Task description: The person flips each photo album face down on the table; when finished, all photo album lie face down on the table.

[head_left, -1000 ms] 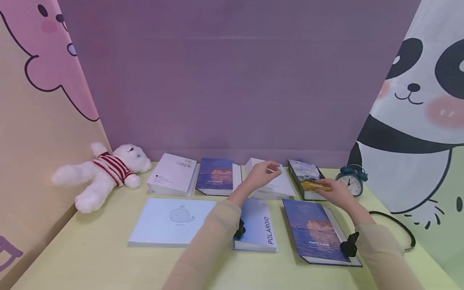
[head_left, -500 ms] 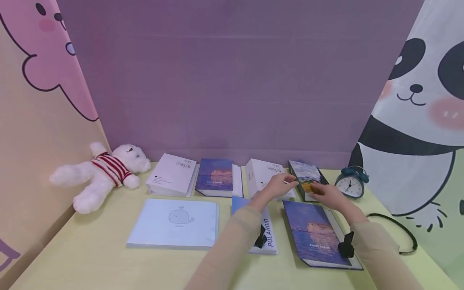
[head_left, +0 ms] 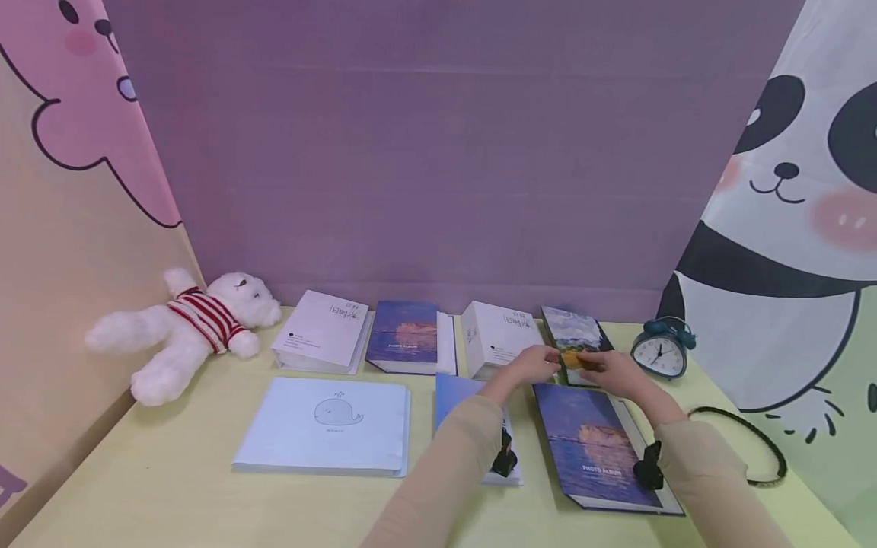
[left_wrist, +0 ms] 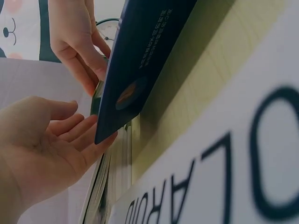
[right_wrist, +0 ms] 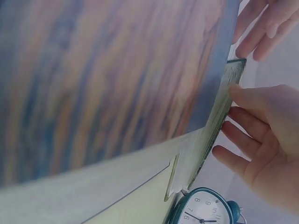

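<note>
At the back right lies a thick book with a painted landscape cover (head_left: 572, 327), yellow at its near end. My right hand (head_left: 610, 373) reaches over this near end; its thumb and fingers (right_wrist: 240, 123) touch the cover in the right wrist view. My left hand (head_left: 530, 369) is at the book's near left corner, palm turned up in the left wrist view, fingers (left_wrist: 70, 126) extended and partly hidden behind a dark blue cover. A purple-blue photo album (head_left: 596, 449) lies just in front, below my right wrist. Under my left forearm is a POLAROID album (head_left: 455, 388).
White album (head_left: 503, 335), purple photo album (head_left: 404, 335) and another white album (head_left: 322, 331) fill the back row. A whale-drawing album (head_left: 322, 426) lies front left. Plush bear (head_left: 205, 327) on the left; teal alarm clock (head_left: 659, 354) and black braided loop (head_left: 767, 441) on the right.
My left hand has come down and right, from above the white album to the painted book's near corner. My right hand has shifted slightly left and down over the cover.
</note>
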`<state>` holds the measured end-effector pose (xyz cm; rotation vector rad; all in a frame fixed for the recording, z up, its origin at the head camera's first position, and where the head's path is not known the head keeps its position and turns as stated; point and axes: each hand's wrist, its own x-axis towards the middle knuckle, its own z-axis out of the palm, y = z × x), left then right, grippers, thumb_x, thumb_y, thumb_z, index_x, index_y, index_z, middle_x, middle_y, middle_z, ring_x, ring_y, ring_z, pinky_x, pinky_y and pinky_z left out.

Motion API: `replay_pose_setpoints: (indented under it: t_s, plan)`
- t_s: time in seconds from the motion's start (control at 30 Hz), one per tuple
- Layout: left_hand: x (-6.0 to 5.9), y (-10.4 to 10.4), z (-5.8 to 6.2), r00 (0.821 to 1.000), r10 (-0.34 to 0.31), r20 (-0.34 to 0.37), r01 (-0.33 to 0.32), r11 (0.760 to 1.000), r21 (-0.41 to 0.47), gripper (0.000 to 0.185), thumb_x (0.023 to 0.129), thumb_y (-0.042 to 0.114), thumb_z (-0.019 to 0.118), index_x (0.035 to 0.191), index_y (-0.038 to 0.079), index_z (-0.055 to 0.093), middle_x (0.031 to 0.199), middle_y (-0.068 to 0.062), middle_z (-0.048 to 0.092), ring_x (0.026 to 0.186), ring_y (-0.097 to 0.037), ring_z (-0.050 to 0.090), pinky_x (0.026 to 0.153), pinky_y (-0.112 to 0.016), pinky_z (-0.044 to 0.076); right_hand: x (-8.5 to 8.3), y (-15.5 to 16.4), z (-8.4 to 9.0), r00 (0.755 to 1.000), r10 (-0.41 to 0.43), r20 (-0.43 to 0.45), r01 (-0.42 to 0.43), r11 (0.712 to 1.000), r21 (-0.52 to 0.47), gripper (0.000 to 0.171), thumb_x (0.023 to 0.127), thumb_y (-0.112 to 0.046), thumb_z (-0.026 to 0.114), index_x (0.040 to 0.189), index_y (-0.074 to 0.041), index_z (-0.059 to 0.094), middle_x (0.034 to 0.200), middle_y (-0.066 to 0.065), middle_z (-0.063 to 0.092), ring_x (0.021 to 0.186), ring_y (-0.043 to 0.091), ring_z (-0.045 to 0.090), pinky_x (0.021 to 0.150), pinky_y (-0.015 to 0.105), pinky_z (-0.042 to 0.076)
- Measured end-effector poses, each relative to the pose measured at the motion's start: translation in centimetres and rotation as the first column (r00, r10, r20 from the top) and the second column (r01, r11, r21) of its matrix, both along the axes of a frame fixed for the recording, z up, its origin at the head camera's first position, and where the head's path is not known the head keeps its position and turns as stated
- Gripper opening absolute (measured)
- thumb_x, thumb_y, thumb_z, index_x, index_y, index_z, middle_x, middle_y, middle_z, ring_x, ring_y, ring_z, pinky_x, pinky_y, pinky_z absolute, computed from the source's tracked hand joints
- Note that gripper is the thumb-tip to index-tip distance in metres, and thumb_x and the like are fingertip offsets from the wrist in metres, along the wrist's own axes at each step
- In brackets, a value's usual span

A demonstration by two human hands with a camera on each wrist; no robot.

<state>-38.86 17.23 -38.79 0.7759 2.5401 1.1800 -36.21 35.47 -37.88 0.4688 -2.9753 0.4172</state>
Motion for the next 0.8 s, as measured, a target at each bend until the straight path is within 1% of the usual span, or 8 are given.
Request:
replay_pose_setpoints:
  t_s: [0.13, 0.3, 0.53, 0.57, 0.63, 0.7, 0.77, 0.8]
  plan:
    - [-0.1, 0.1, -0.1, 1.0, -0.003, 0.025, 0.003, 1.0, 0.002, 0.037, 0.092, 0.016, 0.043, 0.128, 0.01, 0.044, 0.124, -0.001, 0.052, 0.113, -0.012, 0.048, 0.086, -0.021, 0.044, 0.0, -0.1, -0.1, 0.999, 0.021, -0.038, -0.022, 0.999, -0.033, 0.039, 0.08, -0.017, 0.061, 0.113, 0.004, 0.056, 0.101, 0.023, 0.059, 0.089, 0.037, 0.056, 0.073, 0.047, 0.047]
    - [0.0, -0.1, -0.1, 0.998, -0.035, 0.044, 0.037, 0.999, -0.036, 0.038, 0.091, 0.014, 0.043, 0.13, 0.013, 0.043, 0.126, -0.001, 0.05, 0.113, -0.012, 0.048, 0.087, -0.023, 0.044, -0.2, 0.0, -0.1, 0.999, 0.017, -0.047, -0.018, 0.999, -0.04, 0.037, 0.079, -0.017, 0.064, 0.108, 0.003, 0.057, 0.098, 0.022, 0.057, 0.085, 0.033, 0.054, 0.07, 0.047, 0.045]
    - [0.4, -0.3, 0.7, 0.993, -0.073, 0.09, 0.084, 0.989, -0.122, 0.042, 0.092, 0.015, 0.042, 0.133, 0.016, 0.037, 0.132, -0.001, 0.044, 0.118, -0.012, 0.043, 0.09, -0.025, 0.041, -0.2, -0.2, 0.4, 0.999, -0.01, -0.043, 0.01, 1.0, 0.013, 0.039, 0.079, -0.019, 0.063, 0.111, 0.002, 0.056, 0.1, 0.021, 0.06, 0.083, 0.032, 0.057, 0.069, 0.046, 0.046]
    - [0.5, -0.3, 0.8, 0.993, -0.072, 0.091, 0.084, 0.988, -0.132, 0.042, 0.092, 0.015, 0.041, 0.133, 0.016, 0.037, 0.132, -0.001, 0.044, 0.113, -0.009, 0.045, 0.087, -0.023, 0.042, -0.3, -0.1, 0.4, 0.999, -0.013, -0.044, 0.014, 1.0, 0.018, 0.04, 0.079, -0.019, 0.063, 0.112, 0.002, 0.055, 0.101, 0.021, 0.06, 0.083, 0.032, 0.057, 0.07, 0.046, 0.046]
    - [0.6, -0.3, 1.0, 0.991, -0.069, 0.112, 0.083, 0.988, -0.132, 0.043, 0.092, 0.014, 0.04, 0.134, 0.016, 0.035, 0.133, -0.002, 0.043, 0.09, -0.008, 0.052, 0.075, -0.024, 0.043, -0.4, 0.0, 0.2, 0.999, -0.014, -0.037, 0.015, 1.0, 0.022, 0.043, 0.08, -0.02, 0.062, 0.115, 0.002, 0.053, 0.103, 0.022, 0.059, 0.083, 0.032, 0.057, 0.069, 0.045, 0.047]
    - [0.8, -0.3, 1.1, 0.991, -0.066, 0.12, 0.083, 0.986, -0.144, 0.044, 0.092, 0.013, 0.04, 0.135, 0.016, 0.035, 0.133, -0.002, 0.042, 0.071, -0.008, 0.044, 0.065, -0.026, 0.039, -0.4, 0.2, 0.0, 0.999, -0.015, -0.03, 0.015, 1.0, 0.024, 0.045, 0.08, -0.02, 0.062, 0.117, 0.003, 0.052, 0.103, 0.022, 0.06, 0.083, 0.032, 0.058, 0.069, 0.044, 0.047]
    - [1.0, -0.3, 1.3, 0.991, -0.055, 0.121, 0.075, 0.984, -0.163, 0.043, 0.092, 0.013, 0.04, 0.135, 0.016, 0.035, 0.134, -0.001, 0.042, 0.071, -0.008, 0.044, 0.064, -0.026, 0.037, -0.3, 0.2, -0.1, 1.0, -0.022, -0.021, 0.022, 0.999, 0.024, 0.045, 0.08, -0.021, 0.062, 0.117, 0.004, 0.052, 0.1, 0.021, 0.061, 0.081, 0.03, 0.058, 0.066, 0.042, 0.048]
    - [1.2, -0.3, 1.4, 0.992, -0.05, 0.118, 0.071, 0.982, -0.173, 0.043, 0.092, 0.013, 0.039, 0.134, 0.016, 0.036, 0.134, 0.0, 0.042, 0.075, -0.009, 0.049, 0.066, -0.025, 0.04, -0.2, 0.2, -0.2, 1.0, -0.023, -0.016, 0.024, 0.999, 0.024, 0.045, 0.08, -0.021, 0.062, 0.116, 0.005, 0.053, 0.098, 0.021, 0.061, 0.079, 0.029, 0.058, 0.065, 0.041, 0.048]
